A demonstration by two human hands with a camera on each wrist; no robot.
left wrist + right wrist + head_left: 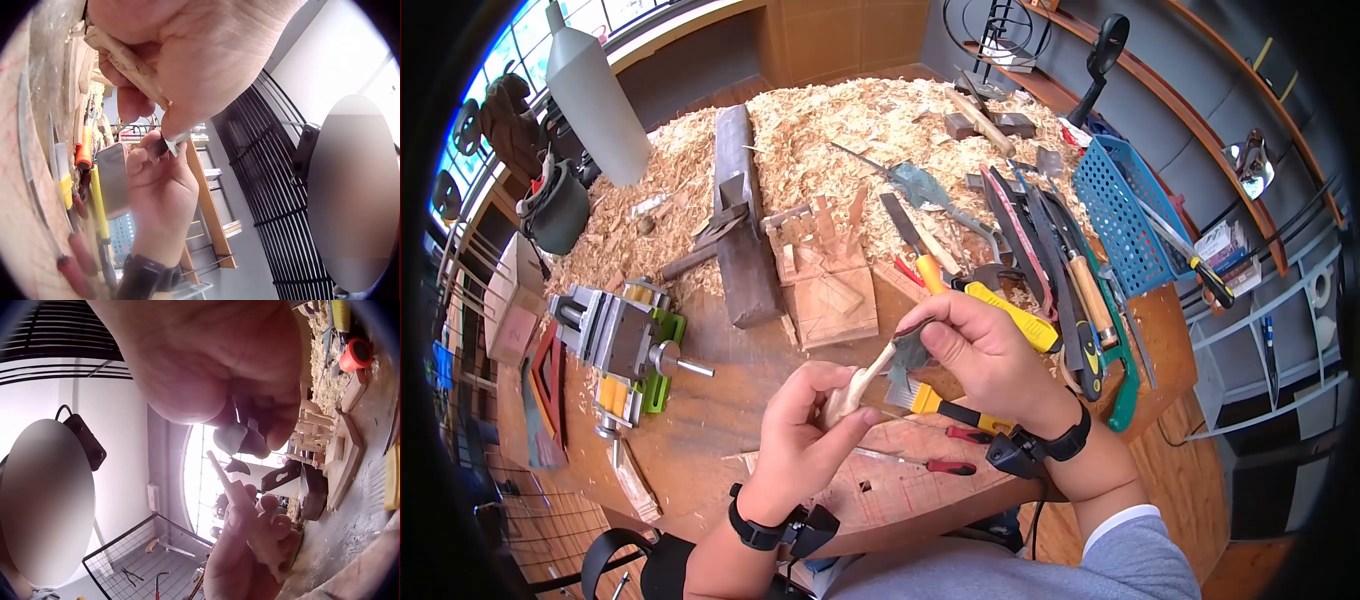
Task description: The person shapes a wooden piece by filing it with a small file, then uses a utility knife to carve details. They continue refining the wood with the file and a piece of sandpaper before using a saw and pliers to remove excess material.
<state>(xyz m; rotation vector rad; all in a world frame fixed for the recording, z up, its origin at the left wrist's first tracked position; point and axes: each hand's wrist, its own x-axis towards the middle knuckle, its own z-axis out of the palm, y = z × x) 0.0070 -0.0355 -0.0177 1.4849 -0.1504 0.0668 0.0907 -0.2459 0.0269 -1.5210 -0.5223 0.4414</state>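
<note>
A pale carved wooden piece with a thin stem (880,361) is gripped between the thumb and fingers of my left hand (800,425), above the near part of the bench. My right hand (992,358) pinches a folded scrap of sandpaper (912,352), dark on one face and grey-green on the other. The scrap is right at the stem's tip in the head view. In the right wrist view the sandpaper (230,438) hangs below the right fingers, and the stem (220,467) points up toward it. Fingers hide part of the wooden piece's thicker end.
Below the hands lie a reddish shaped board (880,485), red-handled tools (950,467) and a yellow brush (925,399). A metal vise (615,335) stands at left, a wooden plane (745,260) among shavings farther back. Saws and a blue basket (1125,205) are at right.
</note>
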